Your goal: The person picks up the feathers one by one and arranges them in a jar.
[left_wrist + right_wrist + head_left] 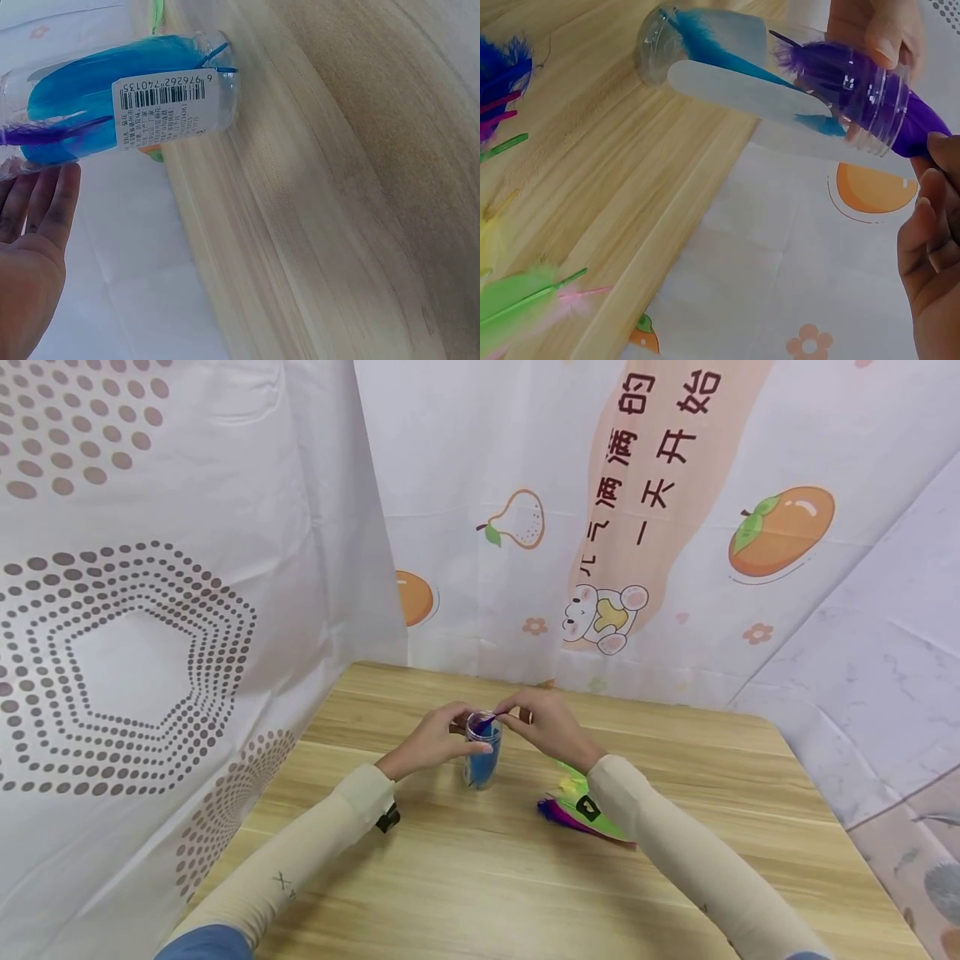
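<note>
A clear jar (482, 768) with a threaded, lidless mouth stands on the table, a blue feather (727, 60) inside it. My left hand (432, 739) holds the jar near its rim, thumb in front and fingers on the far side. Between the fingertips of my right hand (551, 728) is pinched the tip end of a purple feather (928, 126); its quill end reaches down into the jar. A barcode label (161, 105) shows on the jar's side in the left wrist view. Part of the right hand is cut off in the right wrist view.
Loose feathers (588, 814) in several colours lie on the wooden table (465, 877) under the right forearm, among them a green feather (525, 300) and a dark blue feather (502, 71). A printed curtain (465, 593) hangs behind the table's far edge.
</note>
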The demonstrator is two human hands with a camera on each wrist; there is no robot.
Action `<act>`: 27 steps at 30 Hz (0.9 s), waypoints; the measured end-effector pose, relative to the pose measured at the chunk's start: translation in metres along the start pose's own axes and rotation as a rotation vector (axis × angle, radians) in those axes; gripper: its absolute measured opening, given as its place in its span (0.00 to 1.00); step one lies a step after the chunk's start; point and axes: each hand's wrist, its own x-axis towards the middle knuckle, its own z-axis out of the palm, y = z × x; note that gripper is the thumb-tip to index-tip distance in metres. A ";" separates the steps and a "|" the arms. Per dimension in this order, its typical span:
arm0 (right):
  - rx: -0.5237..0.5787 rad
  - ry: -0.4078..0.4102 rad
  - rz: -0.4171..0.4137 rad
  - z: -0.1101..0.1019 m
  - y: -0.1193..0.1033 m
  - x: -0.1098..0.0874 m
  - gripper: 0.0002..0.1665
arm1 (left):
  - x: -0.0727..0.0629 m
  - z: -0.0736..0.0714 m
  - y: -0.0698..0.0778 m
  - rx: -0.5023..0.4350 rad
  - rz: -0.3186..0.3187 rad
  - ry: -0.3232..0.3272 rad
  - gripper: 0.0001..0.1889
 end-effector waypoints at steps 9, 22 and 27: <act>0.006 -0.053 0.020 0.011 -0.006 0.008 0.07 | -0.001 0.000 0.000 0.014 -0.001 -0.006 0.28; 0.012 -0.102 -0.015 0.017 -0.010 0.016 0.09 | -0.001 -0.001 0.000 -0.006 0.013 -0.010 0.24; 0.029 -0.070 -0.017 0.017 -0.007 0.014 0.09 | -0.001 -0.001 0.000 0.002 0.008 -0.007 0.25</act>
